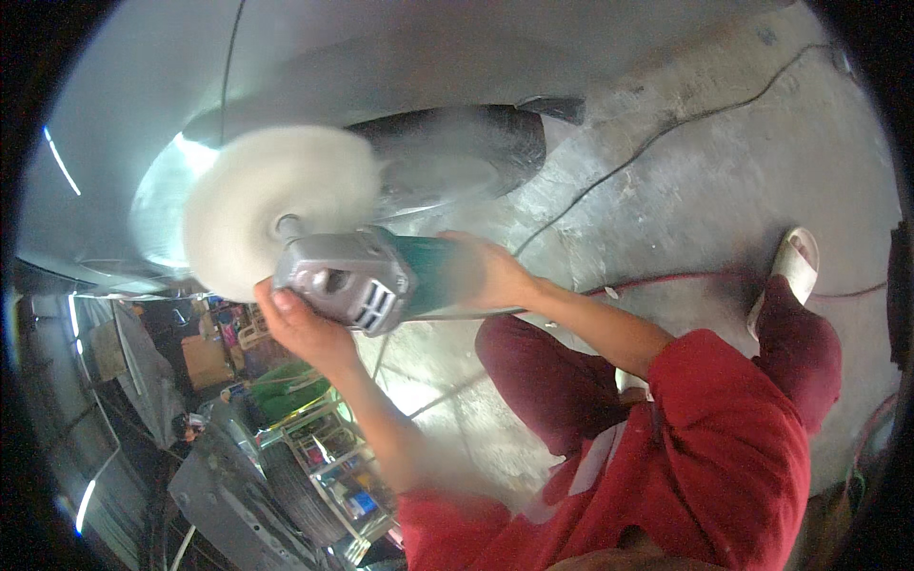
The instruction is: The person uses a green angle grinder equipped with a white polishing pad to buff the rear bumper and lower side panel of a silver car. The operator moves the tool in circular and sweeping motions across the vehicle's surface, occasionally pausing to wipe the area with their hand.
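Note:
A power polisher [424,276] with a grey metal head and a green body is held between my hands. Its round white pad [286,181] is smeared by motion and faces the shiny grey car body panel [352,57]; whether it presses on the panel I cannot tell. My left hand [305,328] grips the grey head from below, close to the pad. Around the green body, near its rear, closes my right hand [495,271], its fingers partly hidden behind the tool. A black car tyre [457,157] shows just beyond the polisher.
Over the concrete floor [685,190] run a black cord [657,138] and a red hose [657,278]. At lower left stands a metal rack [333,466] with several small items, beside a dark panel [228,495] and a green heap [286,390]. My sandalled foot [800,262] rests at right.

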